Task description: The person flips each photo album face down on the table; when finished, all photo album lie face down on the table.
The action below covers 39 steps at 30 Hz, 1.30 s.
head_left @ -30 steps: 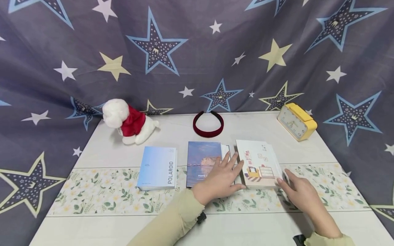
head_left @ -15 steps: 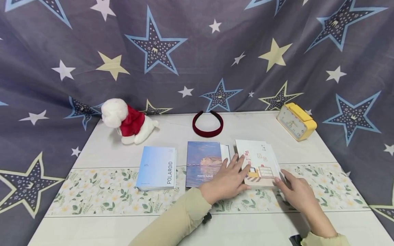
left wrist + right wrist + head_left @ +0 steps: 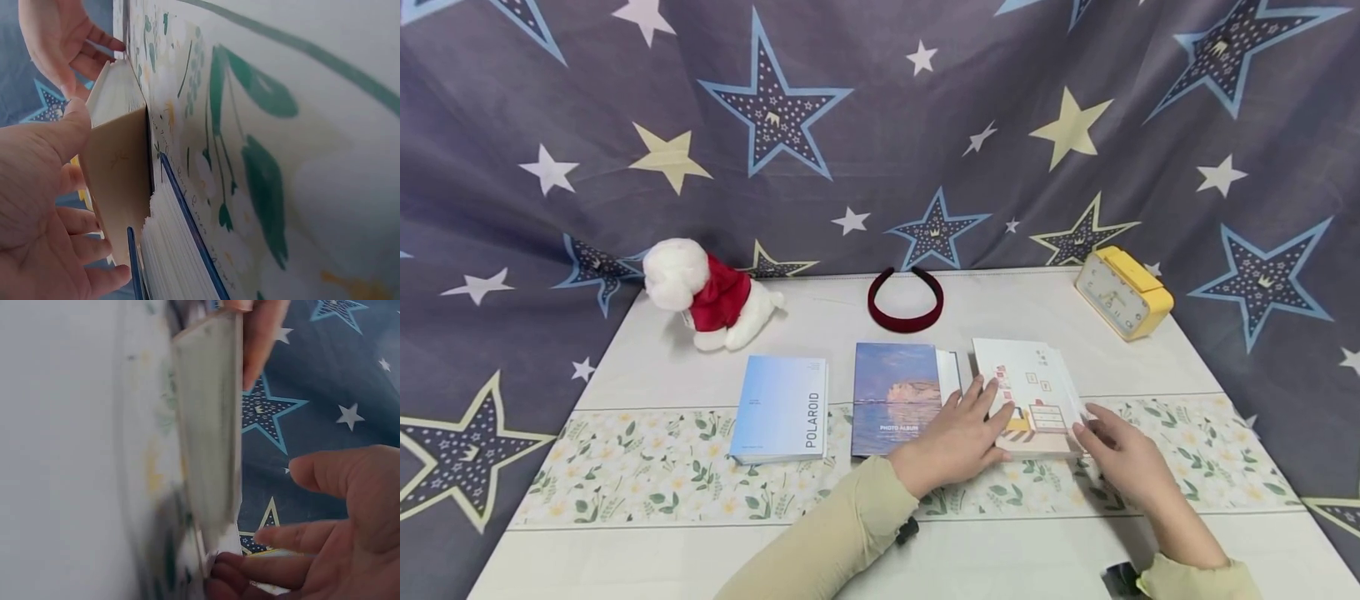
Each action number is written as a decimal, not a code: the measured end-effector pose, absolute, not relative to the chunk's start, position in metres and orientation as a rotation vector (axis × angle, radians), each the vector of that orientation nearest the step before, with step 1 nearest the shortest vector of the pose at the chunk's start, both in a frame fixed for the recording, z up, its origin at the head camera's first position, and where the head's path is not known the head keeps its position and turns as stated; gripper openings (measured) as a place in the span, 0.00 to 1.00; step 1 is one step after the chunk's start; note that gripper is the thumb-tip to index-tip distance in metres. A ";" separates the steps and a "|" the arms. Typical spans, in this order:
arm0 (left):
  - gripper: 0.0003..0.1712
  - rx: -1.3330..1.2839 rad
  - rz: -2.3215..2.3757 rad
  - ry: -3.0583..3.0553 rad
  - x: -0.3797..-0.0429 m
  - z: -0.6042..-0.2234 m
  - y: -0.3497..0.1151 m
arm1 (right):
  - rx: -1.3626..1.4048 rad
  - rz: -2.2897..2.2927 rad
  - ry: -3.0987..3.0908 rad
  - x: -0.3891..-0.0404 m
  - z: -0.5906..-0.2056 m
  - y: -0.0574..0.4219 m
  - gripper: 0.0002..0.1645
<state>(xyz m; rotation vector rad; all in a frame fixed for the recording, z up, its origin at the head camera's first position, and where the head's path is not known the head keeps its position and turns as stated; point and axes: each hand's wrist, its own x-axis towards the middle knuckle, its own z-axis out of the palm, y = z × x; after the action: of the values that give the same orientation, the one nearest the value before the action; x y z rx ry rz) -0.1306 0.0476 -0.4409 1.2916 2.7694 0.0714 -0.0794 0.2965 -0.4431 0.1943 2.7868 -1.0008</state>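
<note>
A white photo album with a drawn room on its cover lies at the right of a row of albums. My left hand rests its spread fingers over this album's left side. In the left wrist view, the thumb of my left hand lies near the cover's edge by the beige spine. My right hand is at the album's right edge, fingertips close to the page side. The right wrist view shows that thumb apart from the album. Left of it lies a blue seascape photo album, partly behind my left forearm.
A light blue POLAROID album lies at the left of the row. Behind stand a white plush dog in red, a dark red headband and a yellow alarm clock. A star-patterned curtain hangs behind the table.
My left hand has shifted right, from between the two albums further onto the white album. My right hand has moved only slightly at its right edge. The albums stay in place.
</note>
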 end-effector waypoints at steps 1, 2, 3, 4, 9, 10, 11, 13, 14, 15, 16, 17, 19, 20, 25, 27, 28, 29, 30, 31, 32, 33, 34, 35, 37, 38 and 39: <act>0.38 1.296 0.074 2.770 -0.130 -0.441 0.048 | 0.206 -1.045 2.749 -0.080 -0.442 0.298 0.46; 0.38 1.299 0.075 2.771 -0.130 -0.441 0.048 | 0.217 -1.102 2.701 -0.081 -0.441 0.299 0.46; 0.38 1.301 0.077 2.772 -0.130 -0.441 0.048 | 0.228 -1.161 2.649 -0.082 -0.440 0.301 0.46; 0.38 1.302 0.077 2.773 -0.130 -0.441 0.048 | 0.243 -1.216 2.600 -0.082 -0.439 0.302 0.46; 0.38 1.311 0.077 2.776 -0.130 -0.441 0.048 | 0.366 -1.396 2.445 -0.089 -0.449 0.311 0.49; 0.38 1.310 0.079 2.777 -0.130 -0.442 0.048 | 0.393 -1.416 2.441 -0.092 -0.456 0.315 0.51; 0.38 1.311 0.082 2.777 -0.130 -0.442 0.048 | 0.419 -1.438 2.441 -0.095 -0.466 0.321 0.53; 0.38 1.310 0.076 2.785 -0.130 -0.442 0.049 | 0.468 -1.475 2.448 -0.101 -0.486 0.332 0.57; 0.38 1.312 0.071 2.791 -0.130 -0.443 0.049 | 0.484 -1.496 2.439 -0.104 -0.495 0.337 0.58; 0.38 1.313 0.066 2.796 -0.130 -0.443 0.049 | 0.503 -1.509 2.446 -0.106 -0.504 0.341 0.59; 0.38 1.313 0.062 2.799 -0.129 -0.443 0.049 | 0.522 -1.523 2.442 -0.108 -0.511 0.344 0.60; 0.38 1.314 0.057 2.802 -0.129 -0.443 0.050 | 0.539 -1.532 2.440 -0.109 -0.514 0.345 0.59; 0.38 1.316 0.050 2.806 -0.129 -0.443 0.050 | 0.565 -1.548 2.437 -0.110 -0.516 0.346 0.59; 0.38 1.313 0.052 2.806 -0.129 -0.444 0.050 | 0.574 -1.555 2.437 -0.110 -0.517 0.345 0.58; 0.39 1.299 0.065 2.800 -0.129 -0.444 0.050 | 0.575 -1.568 2.443 -0.110 -0.518 0.345 0.56; 0.39 1.291 0.071 2.798 -0.129 -0.444 0.049 | 0.543 -1.543 2.454 -0.109 -0.517 0.344 0.56; 0.39 1.289 0.072 2.798 -0.130 -0.443 0.049 | 0.526 -1.532 2.457 -0.109 -0.516 0.344 0.57; 0.39 1.287 0.070 2.799 -0.130 -0.443 0.049 | 0.509 -1.524 2.458 -0.109 -0.515 0.343 0.57; 0.39 1.286 0.067 2.800 -0.130 -0.443 0.049 | 0.491 -1.516 2.461 -0.108 -0.513 0.342 0.58; 0.39 1.287 0.060 2.802 -0.130 -0.443 0.049 | 0.476 -1.506 2.462 -0.108 -0.512 0.342 0.58; 0.40 1.287 0.054 2.805 -0.130 -0.442 0.049 | 0.469 -1.503 2.460 -0.108 -0.509 0.341 0.58; 0.40 1.288 0.047 2.808 -0.130 -0.442 0.049 | 0.466 -1.508 2.454 -0.107 -0.507 0.340 0.58; 0.40 1.290 0.039 2.810 -0.130 -0.442 0.049 | 0.470 -1.508 2.450 -0.107 -0.505 0.339 0.57; 0.40 1.292 0.034 2.812 -0.130 -0.442 0.049 | 0.475 -1.505 2.450 -0.107 -0.502 0.338 0.57; 0.40 1.290 0.034 2.812 -0.130 -0.442 0.049 | 0.477 -1.511 2.445 -0.107 -0.499 0.338 0.55; 0.40 1.290 0.037 2.812 -0.130 -0.442 0.049 | 0.485 -1.519 2.443 -0.107 -0.498 0.339 0.54; 0.40 1.289 0.040 2.812 -0.130 -0.442 0.049 | 0.490 -1.526 2.441 -0.108 -0.498 0.339 0.53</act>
<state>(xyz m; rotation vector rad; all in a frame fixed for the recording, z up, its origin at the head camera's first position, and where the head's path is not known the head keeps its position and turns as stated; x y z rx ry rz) -0.1298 0.0488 -0.4418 1.2892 2.8115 0.0397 -0.1077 0.3389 -0.4978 0.4899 2.4412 -1.5256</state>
